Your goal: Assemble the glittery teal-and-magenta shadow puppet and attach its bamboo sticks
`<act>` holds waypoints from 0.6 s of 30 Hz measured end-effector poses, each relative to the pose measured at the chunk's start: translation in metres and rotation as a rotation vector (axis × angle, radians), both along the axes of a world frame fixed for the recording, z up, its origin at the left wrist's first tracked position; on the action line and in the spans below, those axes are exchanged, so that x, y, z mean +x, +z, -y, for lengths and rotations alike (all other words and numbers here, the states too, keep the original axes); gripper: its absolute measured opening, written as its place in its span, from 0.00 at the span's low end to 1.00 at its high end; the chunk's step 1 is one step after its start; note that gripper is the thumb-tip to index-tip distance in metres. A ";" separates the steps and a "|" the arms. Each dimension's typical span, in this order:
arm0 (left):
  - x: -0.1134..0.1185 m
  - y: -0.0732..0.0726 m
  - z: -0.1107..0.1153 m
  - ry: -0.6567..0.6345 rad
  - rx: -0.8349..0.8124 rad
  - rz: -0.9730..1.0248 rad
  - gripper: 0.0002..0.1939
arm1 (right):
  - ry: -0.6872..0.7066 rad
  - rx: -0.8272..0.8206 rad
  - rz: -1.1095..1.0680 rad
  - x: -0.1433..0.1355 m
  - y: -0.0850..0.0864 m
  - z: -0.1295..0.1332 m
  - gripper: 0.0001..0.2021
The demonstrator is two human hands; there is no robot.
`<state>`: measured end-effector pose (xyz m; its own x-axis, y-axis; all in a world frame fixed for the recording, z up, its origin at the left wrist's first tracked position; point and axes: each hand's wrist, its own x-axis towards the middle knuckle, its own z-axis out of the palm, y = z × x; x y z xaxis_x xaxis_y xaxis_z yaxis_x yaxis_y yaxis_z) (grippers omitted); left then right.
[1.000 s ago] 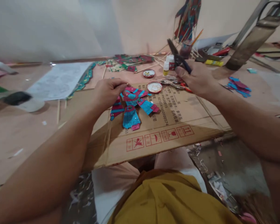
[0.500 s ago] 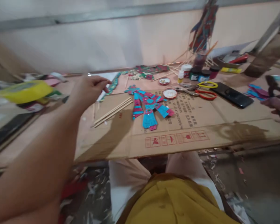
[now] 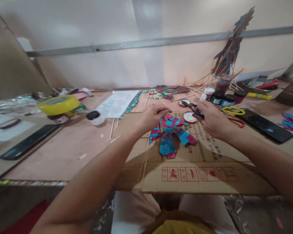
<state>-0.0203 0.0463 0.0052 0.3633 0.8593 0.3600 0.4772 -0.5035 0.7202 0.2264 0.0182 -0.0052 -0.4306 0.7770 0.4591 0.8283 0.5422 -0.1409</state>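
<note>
My left hand (image 3: 153,118) is closed in a pinch above the top of a blue and magenta paper figure (image 3: 168,146). Something tiny and pale shows at its fingertips, too small to name. My right hand (image 3: 213,119) grips pliers (image 3: 195,109) with dark handles, their jaws pointing left toward the left hand. The figure lies on a flat cardboard sheet (image 3: 151,178) printed with red symbols; its head is hidden behind the left hand. Beyond the pliers are a white-filled lid (image 3: 189,117) and a smaller lid (image 3: 184,102).
Right of my right hand lie yellow-and-red-handled scissors (image 3: 234,111) and a black phone (image 3: 266,126). Several paint jars (image 3: 228,100) stand behind. To the left are a drawn sheet (image 3: 117,103), a black-capped jar (image 3: 95,118) and a yellow tape roll (image 3: 58,104).
My right hand has come in from the far right with the pliers. My left hand has moved from beside the drawn sheet to the figure's top. The view has shifted too.
</note>
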 end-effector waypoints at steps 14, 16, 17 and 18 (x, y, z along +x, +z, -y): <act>-0.005 -0.019 0.024 -0.052 -0.066 -0.142 0.14 | 0.024 0.192 0.393 0.010 -0.011 0.009 0.10; -0.005 -0.020 0.024 -0.078 -0.080 -0.137 0.14 | 0.031 0.203 0.419 0.009 -0.011 0.010 0.09; -0.005 -0.021 0.023 -0.088 -0.086 -0.135 0.14 | 0.037 0.204 0.428 0.008 -0.011 0.011 0.09; -0.005 -0.021 0.023 -0.094 -0.089 -0.134 0.14 | 0.042 0.205 0.435 0.008 -0.011 0.011 0.09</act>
